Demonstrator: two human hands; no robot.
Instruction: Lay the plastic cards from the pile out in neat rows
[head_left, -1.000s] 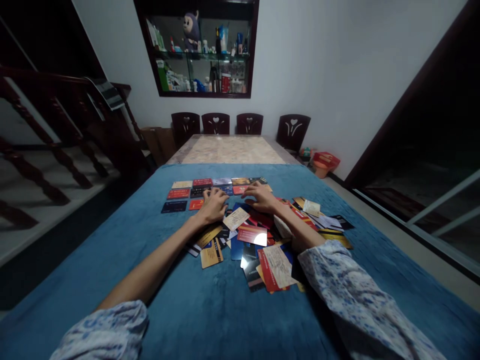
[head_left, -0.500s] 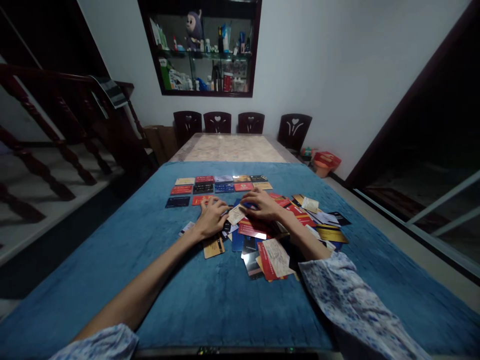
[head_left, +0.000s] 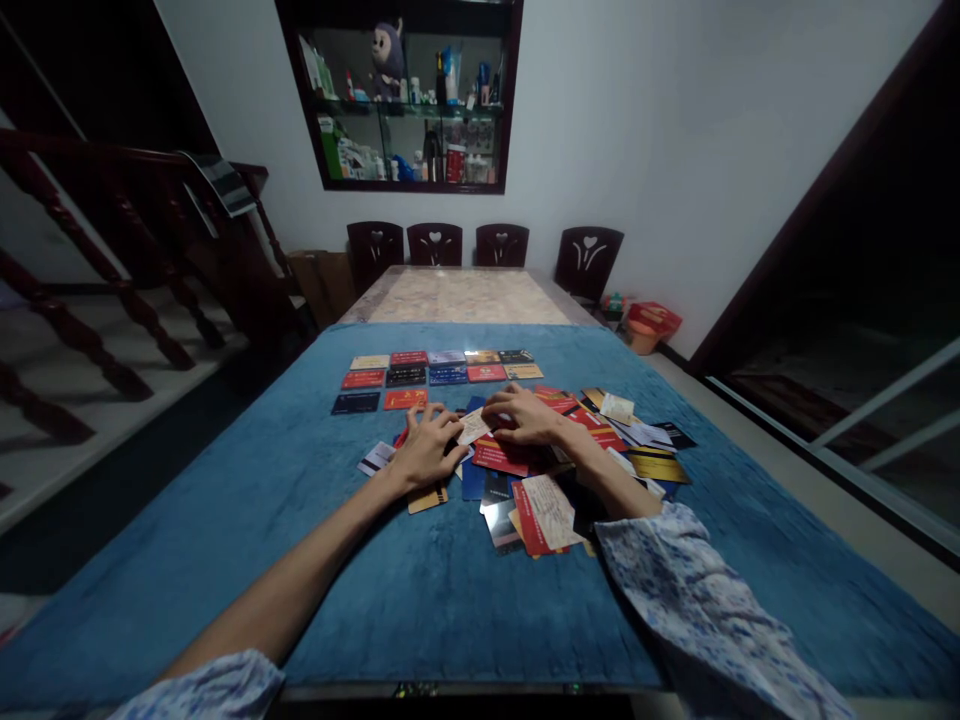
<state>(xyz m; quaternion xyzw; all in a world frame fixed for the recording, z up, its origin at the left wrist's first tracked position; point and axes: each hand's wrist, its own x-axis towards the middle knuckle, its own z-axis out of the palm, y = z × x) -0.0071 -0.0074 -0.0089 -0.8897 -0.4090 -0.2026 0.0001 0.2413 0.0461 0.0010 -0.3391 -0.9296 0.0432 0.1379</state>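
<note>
My left hand (head_left: 427, 450) rests on the left side of a loose heap of cards, its bent fingers apart. My right hand (head_left: 523, 415) lies over the middle of the heap, fingers curved and apart from the thumb. Between the fingertips of both hands is a pale patterned card (head_left: 473, 427), touching or nearly touching each. Under my right hand, red cards (head_left: 501, 455) overlap blue ones. A yellow card (head_left: 428, 499) sticks out below my left wrist, and a whitish card (head_left: 375, 459) lies to its left. What is beneath my palms is hidden.
Beyond my hands, cards stand in neat rows, among them a red card (head_left: 406, 400) and a dark card (head_left: 355, 402). Nearer me lies a red-and-cream card (head_left: 546, 514); a gold card (head_left: 660, 464) is at right. A blue cloth (head_left: 225, 530) covers this end of the table.
My right hand has settled lower and flatter over the heap, its fingers drawn closer together. My left hand has shifted slightly. The pale card between them has moved slightly.
</note>
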